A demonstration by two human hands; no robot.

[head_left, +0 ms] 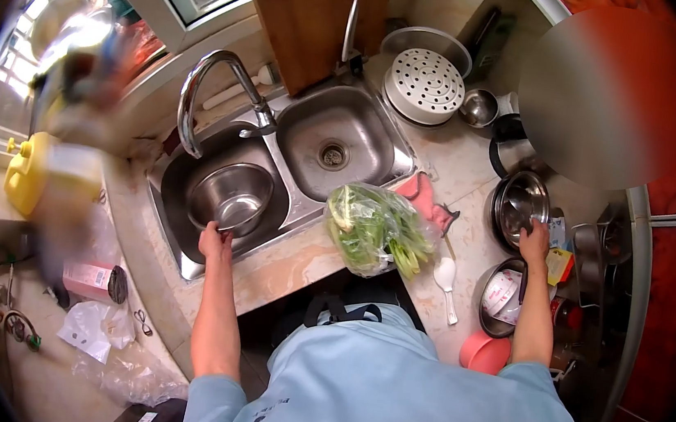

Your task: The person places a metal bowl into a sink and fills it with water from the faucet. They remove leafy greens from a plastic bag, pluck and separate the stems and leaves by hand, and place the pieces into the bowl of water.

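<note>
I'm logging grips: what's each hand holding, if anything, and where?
Left hand: steel basin, by its near rim. Right hand touches shiny cookware at its near edge; grip unclear.

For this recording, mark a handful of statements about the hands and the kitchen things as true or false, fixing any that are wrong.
1. The left hand is at the rim of a steel bowl in the left basin. True.
2. The bagged greens lie inside the right basin. False: the bagged greens are on the counter, beside the sink's near edge.
3. The right hand is at the pinkish-red bowl. False: the right hand is at the rim of a round metal vessel.
4. A white spoon lies on the counter. True.
5. The perforated white basket is upside down in the left basin. False: the perforated white basket is beyond the right basin, on the counter side.
</note>
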